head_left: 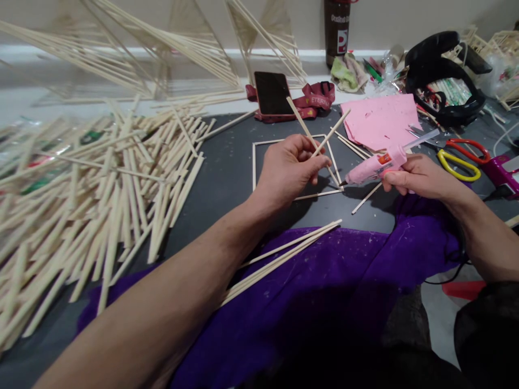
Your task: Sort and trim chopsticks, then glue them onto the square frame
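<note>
Between the thumb and fingers of my left hand point(290, 165) are two crossed thin wooden sticks point(300, 118). One of them slants down to the right-hand corner of a square stick frame point(254, 162) lying on the dark table. My right hand point(417, 175) is wrapped round a pink hot glue gun point(375, 165), with a clear glue stick point(421, 139) poking out of its back. The gun's nozzle is close to that corner; whether it touches the wood I cannot tell. A loose stick point(367, 198) lies below the gun.
A big pile of sticks point(133, 178) covers the left side. Purple cloth point(324, 270) with several sticks is nearest me. Farther back are a phone point(272, 94), a maroon lanyard point(314, 100), pink sheets point(381, 119), scissors point(458, 165), a brown bottle point(337, 32) and finished-looking stick structures point(194, 43).
</note>
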